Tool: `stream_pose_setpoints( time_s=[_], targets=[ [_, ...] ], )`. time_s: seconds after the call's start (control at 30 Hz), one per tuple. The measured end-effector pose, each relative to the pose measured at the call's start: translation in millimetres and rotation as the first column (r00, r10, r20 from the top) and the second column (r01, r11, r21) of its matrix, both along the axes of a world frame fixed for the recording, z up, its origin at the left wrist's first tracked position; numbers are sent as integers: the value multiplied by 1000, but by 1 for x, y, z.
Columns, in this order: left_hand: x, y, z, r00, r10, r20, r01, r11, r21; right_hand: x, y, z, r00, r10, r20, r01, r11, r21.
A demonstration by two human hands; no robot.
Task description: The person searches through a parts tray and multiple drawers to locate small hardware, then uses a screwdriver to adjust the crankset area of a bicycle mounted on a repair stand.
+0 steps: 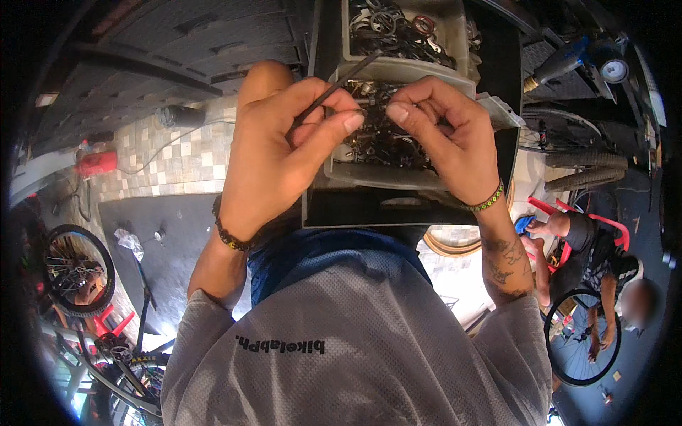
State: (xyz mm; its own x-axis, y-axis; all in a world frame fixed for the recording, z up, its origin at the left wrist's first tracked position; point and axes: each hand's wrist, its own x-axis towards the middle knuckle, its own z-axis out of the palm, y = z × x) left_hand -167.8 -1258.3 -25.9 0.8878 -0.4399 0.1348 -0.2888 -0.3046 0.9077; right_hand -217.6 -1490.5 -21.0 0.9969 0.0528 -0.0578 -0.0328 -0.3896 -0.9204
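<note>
My left hand (284,156) is closed on a thin black rod (359,67), which slants up to the right, with a small thin piece at the thumb tip that I cannot make out clearly. My right hand (451,142) is curled, thumb and forefinger together, close to the left fingertips; what is between them is too small to name. Both hands are over a grey plastic bin (387,172) of small dark metal parts. Behind it another bin (458,32) holds rings and loose parts. Both bins rest on a black stand (398,209).
At right a co-worker (607,263) sits by a red chair, hands at a bicycle wheel (550,334). Tyres (586,181) and a gauged pump tool (568,64) lie farther up. At left are a bicycle wheel (53,259), a bike frame (128,366) and a red object (96,163) with a cord.
</note>
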Motion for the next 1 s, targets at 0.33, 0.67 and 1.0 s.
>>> stream_pose_setpoints(
  time_s=[0.33, 0.67, 1.0],
  targets=[
    [-5, -2, -1, 982, -19, -186, -23, 975, -221, 31, -12, -69, 827, 560, 50, -241, 433, -868],
    [-13, 4, -2, 997, -54, -50, 34, 940, -339, 39, -17, -87, 802, 597, -12, -353, 458, -816],
    [-29, -11, -15, 957, 123, 262, -46, 959, -281, -6, -36, -43, 976, -197, 89, 179, 969, 171]
  ],
)
